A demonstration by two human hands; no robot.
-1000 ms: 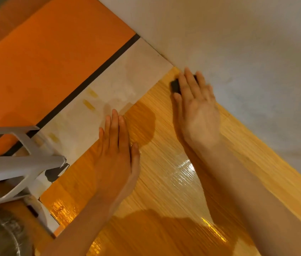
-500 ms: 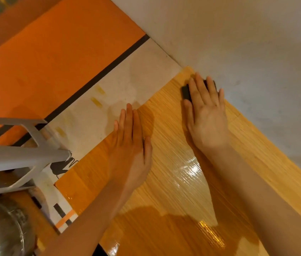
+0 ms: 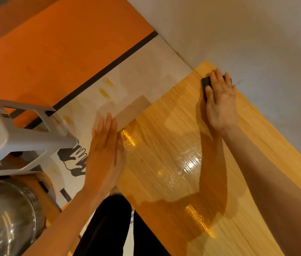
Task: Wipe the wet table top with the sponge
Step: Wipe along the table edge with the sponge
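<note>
The wooden table top [image 3: 173, 145] is glossy with wet streaks and fills the right half of the view. My right hand [image 3: 221, 102] presses flat, fingers straight, on a dark sponge [image 3: 206, 82] at the table's far corner, against the grey wall. Most of the sponge is hidden under my fingers. My left hand [image 3: 105, 154] lies with straight fingers at the table's left edge, its thumb side on the wood, holding nothing.
A grey wall [image 3: 257, 43] borders the table's far side. Left of the table are a white plastic stool [image 3: 16, 137], a shiny metal pot [image 3: 3, 218] and the orange and pale floor [image 3: 53, 52]. My dark-trousered legs [image 3: 109, 228] show below the table edge.
The view has shifted so the table sits further right. My right hand and the sponge stay at the far corner. My left hand has slid from on the table to its left edge.
</note>
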